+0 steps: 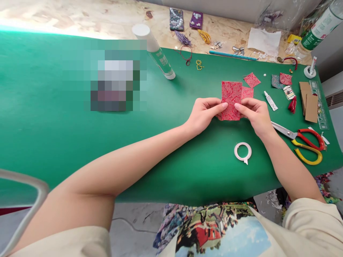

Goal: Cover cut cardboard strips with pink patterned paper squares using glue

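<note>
A red patterned fabric piece [231, 92], rectangular and upright, is held up above the green mat. Pinching its left edge is my left hand [205, 112], thumb in front and fingers behind. My right hand [255, 113] grips the right edge the same way. Behind it lie a red fabric square [252, 80] and another red piece [247, 92], partly covered. A roll of white tape [242, 152] lies flat just below the hands. Beside my right forearm rest scissors [297, 135] with one red and one yellow handle, partly hidden by the arm.
A glue bottle [158, 53] stands left of the hands. Along the back are a blue pencil [233, 55], beaded pouches [176, 19] and a plastic bottle [321, 28]. At right lie a small tube [271, 101], cardboard pieces [311, 109] and a clear ruler [323, 121]. One left area is blurred.
</note>
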A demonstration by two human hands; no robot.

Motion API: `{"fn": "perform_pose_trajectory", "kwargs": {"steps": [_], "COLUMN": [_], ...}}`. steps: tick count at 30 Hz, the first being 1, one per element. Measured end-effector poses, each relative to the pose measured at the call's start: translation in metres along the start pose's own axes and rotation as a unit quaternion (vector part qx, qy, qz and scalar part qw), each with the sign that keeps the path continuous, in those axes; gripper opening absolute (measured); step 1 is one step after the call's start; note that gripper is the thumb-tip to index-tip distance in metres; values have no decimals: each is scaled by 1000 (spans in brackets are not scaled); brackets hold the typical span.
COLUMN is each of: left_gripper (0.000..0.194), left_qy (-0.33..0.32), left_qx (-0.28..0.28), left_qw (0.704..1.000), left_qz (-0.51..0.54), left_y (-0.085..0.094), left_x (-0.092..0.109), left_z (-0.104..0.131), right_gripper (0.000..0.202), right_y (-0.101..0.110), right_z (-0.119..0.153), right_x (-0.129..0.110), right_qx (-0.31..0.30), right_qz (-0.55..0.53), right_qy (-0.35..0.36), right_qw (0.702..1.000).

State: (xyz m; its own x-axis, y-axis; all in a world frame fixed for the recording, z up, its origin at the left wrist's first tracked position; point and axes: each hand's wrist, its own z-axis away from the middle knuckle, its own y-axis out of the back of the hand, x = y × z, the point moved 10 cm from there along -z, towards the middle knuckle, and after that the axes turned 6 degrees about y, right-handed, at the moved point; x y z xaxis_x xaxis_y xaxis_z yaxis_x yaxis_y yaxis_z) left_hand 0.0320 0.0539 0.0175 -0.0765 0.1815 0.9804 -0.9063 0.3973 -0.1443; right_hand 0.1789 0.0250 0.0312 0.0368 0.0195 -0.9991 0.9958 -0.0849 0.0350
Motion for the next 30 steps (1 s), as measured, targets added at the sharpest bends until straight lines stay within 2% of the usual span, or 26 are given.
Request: {"fn": "perform_pose_trajectory", "kwargs": {"steps": [8,20,30], "left_gripper": [48,51,50], "left_qy": [5,11,2], "left_qx": [2,-17,5], "left_qw": [1000,1000,1000], "left_qz": [-11,15,-11], "left_y": [0,-4,-1], "left_x": [0,0,2], "left_z": [0,0,1], "right_gripper": [47,39,43], "right_y": [0,3,3], "right_z": [0,0,1], "right_x": [1,-1,-3], "right_qx": [-2,18,13], "right_qz": [7,1,29], "right_qy": [-1,5,21], "right_qw": [1000,1000,999]}}
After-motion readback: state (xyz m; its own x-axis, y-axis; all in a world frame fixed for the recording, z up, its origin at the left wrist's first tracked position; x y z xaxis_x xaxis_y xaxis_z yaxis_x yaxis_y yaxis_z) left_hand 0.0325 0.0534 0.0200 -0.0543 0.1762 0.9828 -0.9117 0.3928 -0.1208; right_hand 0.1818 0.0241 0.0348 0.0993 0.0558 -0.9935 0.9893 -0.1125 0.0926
